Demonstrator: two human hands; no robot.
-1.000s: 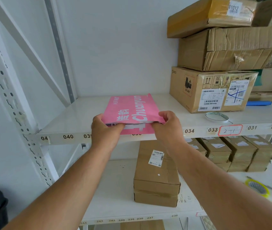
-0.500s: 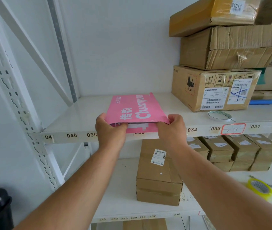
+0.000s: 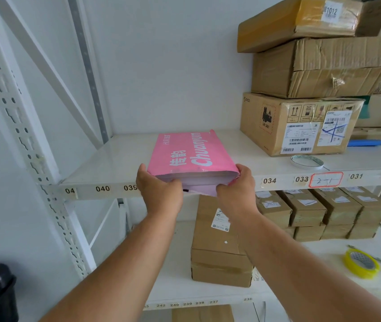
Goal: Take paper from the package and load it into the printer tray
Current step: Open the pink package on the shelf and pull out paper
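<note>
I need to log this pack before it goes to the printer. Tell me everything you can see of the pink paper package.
The pink paper package is a flat glossy wrapper printed with white "Chuanyun" lettering and Chinese characters. It lies on the white shelf, its near end overhanging the front edge. That end looks open, showing the edge of a white sheet stack. The left hand and right hand grip its near corners.

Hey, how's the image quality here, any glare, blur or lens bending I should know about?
Head view: soft, even light with faint shadows; wide-angle bending curves the shelf post and stretches the forearms; tape on the top box shows mild glare; the pink package, left hand and right hand look sharp, though small label print is unreadable.
</note>
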